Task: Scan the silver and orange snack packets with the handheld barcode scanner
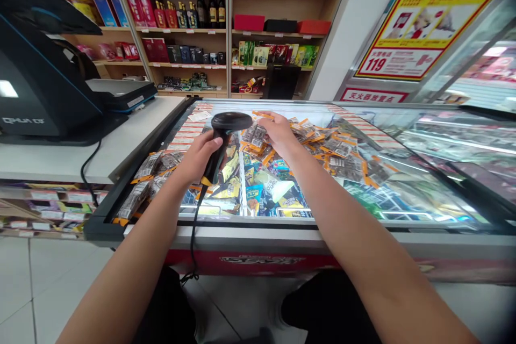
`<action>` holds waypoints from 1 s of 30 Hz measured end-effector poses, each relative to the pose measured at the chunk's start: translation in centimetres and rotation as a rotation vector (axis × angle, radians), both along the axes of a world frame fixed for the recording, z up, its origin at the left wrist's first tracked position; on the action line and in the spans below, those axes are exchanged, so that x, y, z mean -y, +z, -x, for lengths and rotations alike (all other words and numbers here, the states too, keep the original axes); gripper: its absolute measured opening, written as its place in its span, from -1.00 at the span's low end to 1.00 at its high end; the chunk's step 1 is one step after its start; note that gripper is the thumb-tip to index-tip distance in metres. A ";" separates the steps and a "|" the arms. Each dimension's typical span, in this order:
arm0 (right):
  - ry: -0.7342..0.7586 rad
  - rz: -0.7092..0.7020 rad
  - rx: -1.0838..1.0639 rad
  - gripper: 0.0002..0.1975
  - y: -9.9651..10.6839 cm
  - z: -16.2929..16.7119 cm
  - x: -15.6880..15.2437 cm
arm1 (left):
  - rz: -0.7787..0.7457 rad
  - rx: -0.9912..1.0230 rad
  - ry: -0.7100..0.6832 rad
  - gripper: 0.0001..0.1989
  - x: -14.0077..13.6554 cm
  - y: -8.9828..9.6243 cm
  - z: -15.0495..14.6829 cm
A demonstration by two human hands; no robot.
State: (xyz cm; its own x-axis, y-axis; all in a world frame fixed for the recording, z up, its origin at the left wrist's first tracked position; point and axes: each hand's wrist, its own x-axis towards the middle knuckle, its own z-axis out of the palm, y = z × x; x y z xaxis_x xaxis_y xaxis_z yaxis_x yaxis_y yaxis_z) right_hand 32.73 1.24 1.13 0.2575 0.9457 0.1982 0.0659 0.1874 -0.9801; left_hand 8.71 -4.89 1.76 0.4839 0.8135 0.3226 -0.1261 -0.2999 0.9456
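Note:
My left hand [200, 157] is wrapped round the handle of a black barcode scanner [230, 120], its head turned to the right and a cable hanging from its base. Just right of the scanner head, my right hand [275, 130] grips a small snack packet [255, 135] with orange ends and a printed barcode. Beyond and right of that hand, similar packets [341, 146] lie in a loose heap on the freezer's glass top [318, 196]. Another pile of packets [149, 177] rests at the left, beside my left forearm.
A black checkout terminal [44, 75] stands on the white counter [133, 134] at the left. Colourful frozen goods [278, 185] show through the glass. Behind the freezer are shelves [177, 32] of bottles and boxes. The scanner's cable [194, 236] hangs over the freezer's front edge.

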 end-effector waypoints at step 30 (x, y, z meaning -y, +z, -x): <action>-0.144 -0.143 1.085 -0.62 0.7 0.2 2.5 | 0.065 0.328 0.240 -0.51 -0.4 0.9 0.1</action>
State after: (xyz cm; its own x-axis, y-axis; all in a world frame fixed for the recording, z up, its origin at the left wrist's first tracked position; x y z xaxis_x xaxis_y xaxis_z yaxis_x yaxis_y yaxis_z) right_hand 32.55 -1.22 1.86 -0.0137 0.8714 0.4904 0.9084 0.2158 -0.3580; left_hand 8.58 -4.46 2.64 0.1582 0.9144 0.3727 -0.3578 -0.2987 0.8847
